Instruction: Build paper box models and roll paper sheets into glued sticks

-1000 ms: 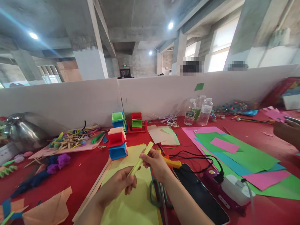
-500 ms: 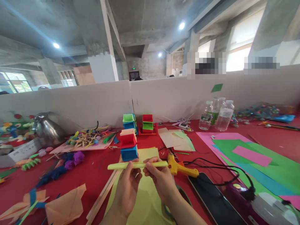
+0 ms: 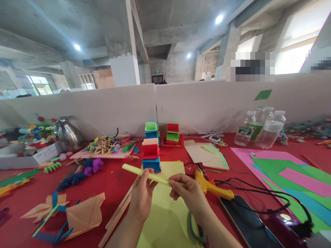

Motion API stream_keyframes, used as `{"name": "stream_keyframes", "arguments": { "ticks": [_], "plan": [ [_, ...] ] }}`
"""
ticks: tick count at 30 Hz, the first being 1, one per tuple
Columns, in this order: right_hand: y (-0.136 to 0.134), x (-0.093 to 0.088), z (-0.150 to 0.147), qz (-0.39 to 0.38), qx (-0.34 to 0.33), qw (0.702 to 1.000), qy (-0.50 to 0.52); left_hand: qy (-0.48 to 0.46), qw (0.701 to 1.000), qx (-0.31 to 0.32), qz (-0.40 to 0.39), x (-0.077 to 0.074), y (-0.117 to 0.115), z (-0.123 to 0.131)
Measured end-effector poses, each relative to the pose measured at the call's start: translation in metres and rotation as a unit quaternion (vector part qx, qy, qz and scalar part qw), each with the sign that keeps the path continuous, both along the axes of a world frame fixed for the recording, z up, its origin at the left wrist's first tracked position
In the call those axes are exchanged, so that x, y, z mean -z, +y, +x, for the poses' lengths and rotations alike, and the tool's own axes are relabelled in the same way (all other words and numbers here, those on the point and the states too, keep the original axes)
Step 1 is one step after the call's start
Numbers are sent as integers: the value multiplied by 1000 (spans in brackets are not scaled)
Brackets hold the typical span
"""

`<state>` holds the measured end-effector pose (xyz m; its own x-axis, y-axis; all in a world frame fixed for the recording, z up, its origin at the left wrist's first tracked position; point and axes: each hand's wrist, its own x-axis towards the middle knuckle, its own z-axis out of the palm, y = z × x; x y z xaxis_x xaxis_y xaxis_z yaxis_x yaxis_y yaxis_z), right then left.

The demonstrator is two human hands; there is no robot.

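A rolled tube of yellow paper (image 3: 157, 178) is held in the air between my two hands, slanting down to the right. My left hand (image 3: 142, 196) pinches it near the middle with thumb and fingers. Toward its right end, my right hand (image 3: 184, 189) grips it and partly covers that end. Below lie yellow paper sheets (image 3: 162, 217). Just beyond the tube stand small folded paper boxes in blue (image 3: 151, 165), red (image 3: 150, 151) and green (image 3: 150, 126). A pair of scissors (image 3: 196, 229) is partly hidden under my right forearm.
To the right are a yellow glue gun (image 3: 214, 187), a phone (image 3: 250, 220), black cables and coloured paper sheets (image 3: 292, 175). Plastic bottles (image 3: 271, 129) stand behind. On the left are wooden strips (image 3: 119, 215), folded orange paper (image 3: 86, 215) and a metal jug (image 3: 68, 134).
The yellow tube has gone from nearly level to slanted, its left end higher. My right hand has moved slightly down along with its end. The view has turned a little left.
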<state>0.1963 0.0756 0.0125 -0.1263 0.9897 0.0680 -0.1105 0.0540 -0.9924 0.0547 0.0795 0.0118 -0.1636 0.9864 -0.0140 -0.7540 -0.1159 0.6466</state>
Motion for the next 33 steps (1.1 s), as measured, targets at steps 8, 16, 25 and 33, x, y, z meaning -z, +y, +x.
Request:
{"name": "stream_keyframes", "arguments": {
  "ticks": [8, 16, 25, 33],
  "plan": [
    [-9, -2, -5, 70, -16, 982, -174, 10, 999, 43, 22, 3, -1, 0],
    [-15, 3, -15, 56, -78, 962, -254, -152, 982, 116, 8, -2, -6, -1],
    [-23, 1, -18, -122, -256, 958, -54, -214, 953, 202, 68, -9, -11, -5],
    [-23, 3, -13, -174, -322, 931, 17, -178, 954, 216, 106, -15, -12, -21]
  ]
}}
